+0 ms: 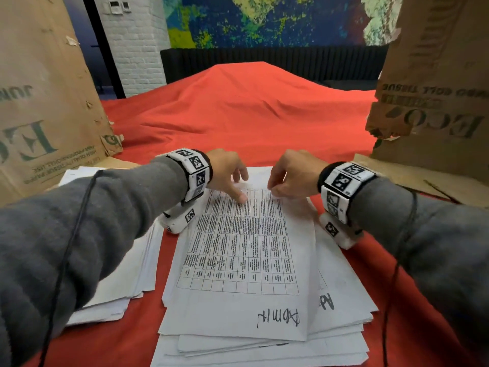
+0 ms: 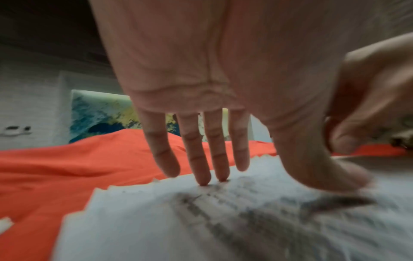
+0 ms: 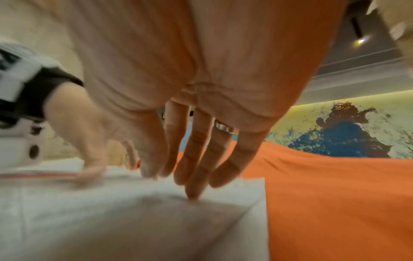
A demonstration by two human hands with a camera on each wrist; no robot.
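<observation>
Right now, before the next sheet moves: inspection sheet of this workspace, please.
Surface: red cloth covers the table, humped at the back.
Job's things: top sheet, printed grid plus handwriting, lies on an uneven paper stack.
Clutter: second paper stack at left; a cardboard box at left, another at right.
Grippers: left hand presses fingertips and thumb on the top sheet; right hand rests fingertips at its far edge.
Cables: black cable along the left sleeve, another along the right.
Surroundings: white brick wall, mural, dark panel.
</observation>
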